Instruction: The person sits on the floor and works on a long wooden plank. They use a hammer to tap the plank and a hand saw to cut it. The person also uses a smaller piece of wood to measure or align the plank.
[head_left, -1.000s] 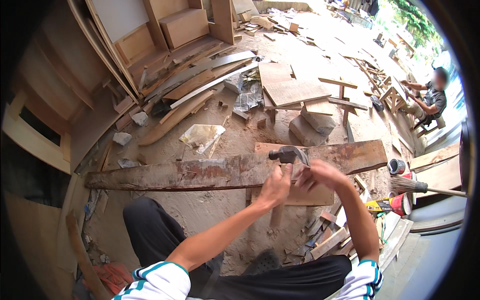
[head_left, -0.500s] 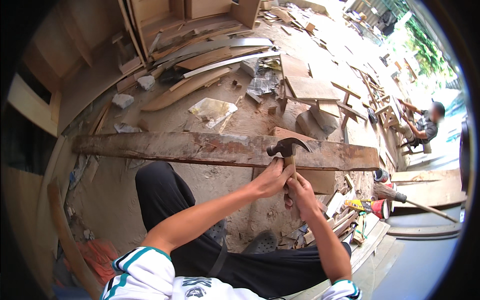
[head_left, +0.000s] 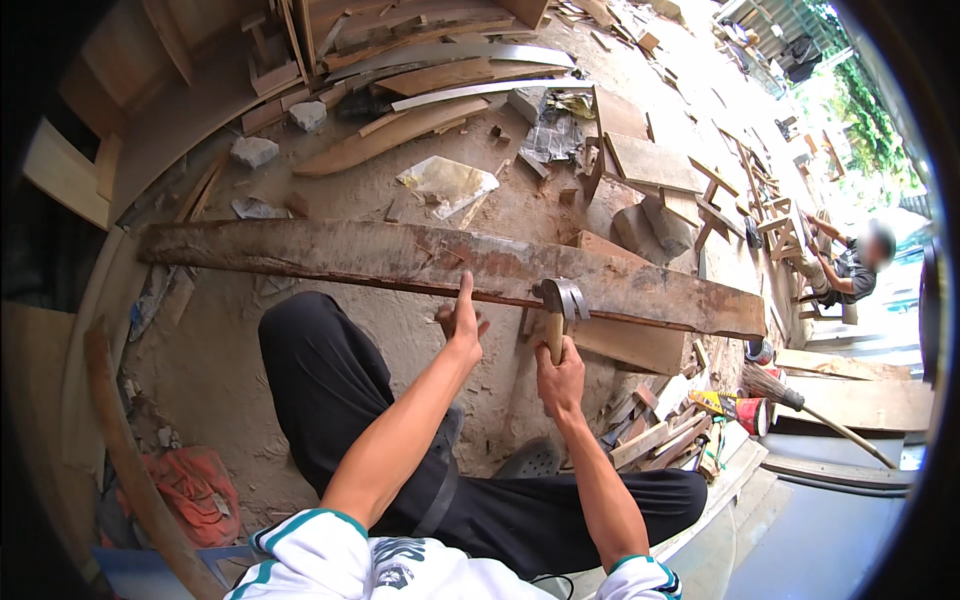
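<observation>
A claw hammer [head_left: 556, 318] with a dark metal head and a wooden handle is held upright in my right hand [head_left: 561, 380], fingers wrapped round the handle. Its head overlaps the near edge of a long, weathered wooden beam [head_left: 360, 250] that stretches across in front of me. My left hand [head_left: 462, 320] is at the beam's near edge, left of the hammer. Its thumb points up over the wood, the other fingers are partly bent and apart, and nothing shows in it. Whether the thumb presses on the beam, I cannot tell.
A wooden block [head_left: 630, 345] lies under the beam's right part. Scrap wood [head_left: 650, 435], a red and yellow can [head_left: 750, 412] and a brush with a long handle [head_left: 775, 387] lie at right. Curved boards [head_left: 400, 135] lie beyond the beam. Another person [head_left: 850, 265] sits far right.
My left hand has left the hammer and moved left to the beam's edge. The hammer, now in my right hand alone, has shifted slightly left and turned. The view has shifted a little.
</observation>
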